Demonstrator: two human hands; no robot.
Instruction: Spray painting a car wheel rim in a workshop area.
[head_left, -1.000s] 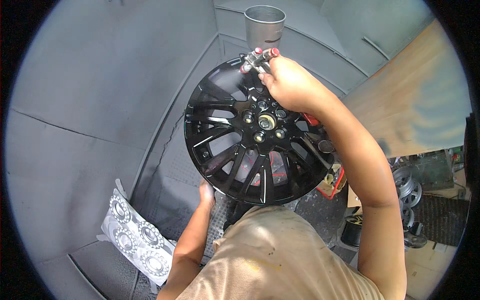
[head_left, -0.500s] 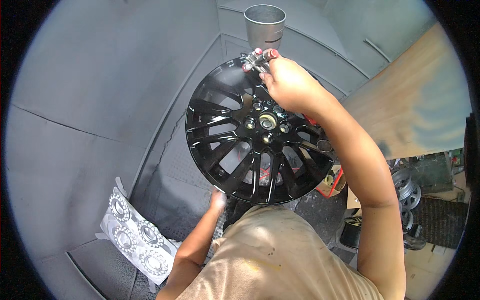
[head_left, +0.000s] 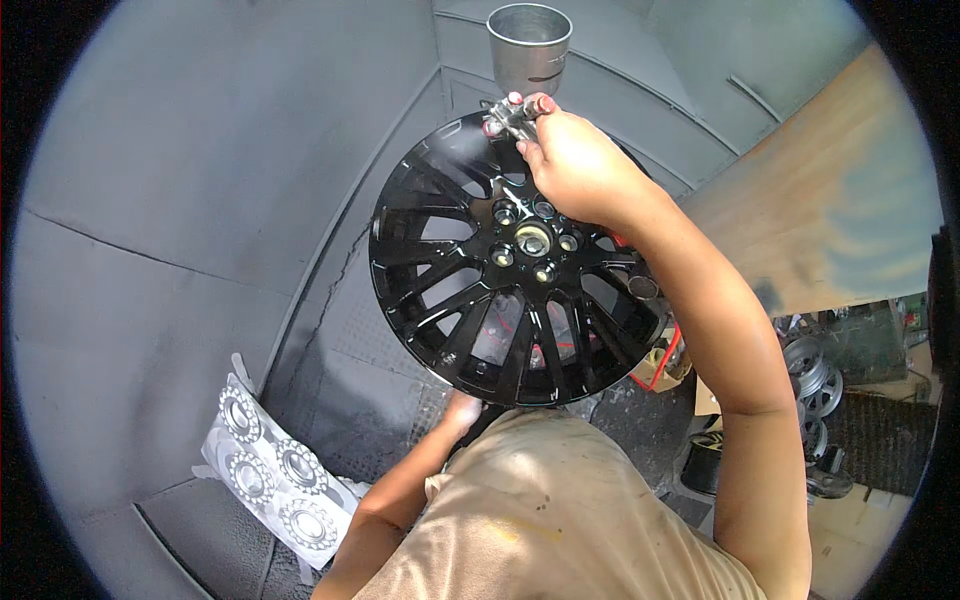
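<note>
Black multi-spoke wheel (head_left: 522, 265) sat mid-view, ahead of the person's brown shirt (head_left: 560, 490); using it as reference for everything.

Right hand (head_left: 585, 175) was over the wheel's upper right, fingers closed around a spray gun (head_left: 512, 117). Trigger finger was hidden, so couldn't tell how far it was pulled. Most of the wheel lay below and to the left of that grip. Gun body ran along a short slanted axis over the wheel's top edge, front end aimed left and down toward the upper-left rim, red knob at the back. Metal cup (head_left: 528, 60) stood just past the wheel's top.

Left hand (head_left: 463, 410) was at the wheel's bottom edge, left of centre, and nearer the rim (fingers were tucked out of sight, so couldn't tell if they gripped or only touched).

Wheel was round, so no long axis in the face; hub faced up toward the head, axle line likewise. Pale haze showed at the upper-left rim, mist or glare, couldn't tell.

White sheet with ring shapes (head_left: 270, 475) lay lower left of the wheel, silver rims (head_left: 822, 385) well off to its right.
</note>
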